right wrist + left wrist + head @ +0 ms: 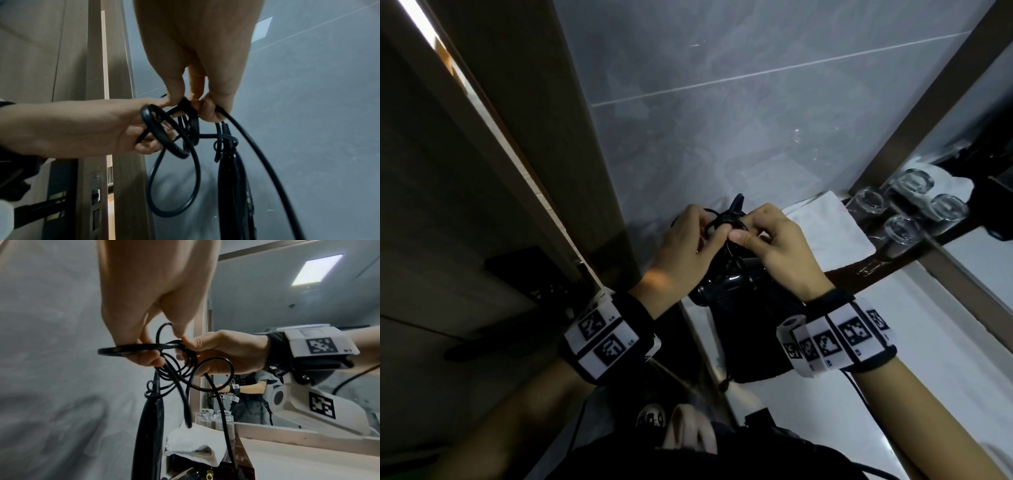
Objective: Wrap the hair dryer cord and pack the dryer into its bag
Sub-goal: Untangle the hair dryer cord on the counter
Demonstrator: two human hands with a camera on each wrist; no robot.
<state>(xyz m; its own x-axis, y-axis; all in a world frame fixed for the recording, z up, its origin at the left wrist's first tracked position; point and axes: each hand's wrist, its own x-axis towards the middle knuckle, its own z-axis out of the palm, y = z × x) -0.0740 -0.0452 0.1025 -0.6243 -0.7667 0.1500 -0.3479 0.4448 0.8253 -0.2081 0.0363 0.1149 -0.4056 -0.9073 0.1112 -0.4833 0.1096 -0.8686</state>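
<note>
Cord: your left hand (681, 250) and right hand (780, 250) both pinch the glossy black cord (174, 162), looped in round coils.
Dryer: smooth black hair dryer (722, 284) hangs below.
Room: grey tiled wall (722, 102), folded white towel (195, 446) beside the mirror (287, 305).

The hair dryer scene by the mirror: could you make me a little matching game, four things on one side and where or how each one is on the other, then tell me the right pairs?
Things:
1. cord
2. hair dryer
3. white towel
4. drinking glasses

Places or states:
A. folded, lying on the counter near the wall
B. standing in a group against the mirror
C. looped in black coils, pinched by the left hand and the right hand
D. black body hanging below both hands

Pairs: 1-C, 2-D, 3-A, 4-B
</note>
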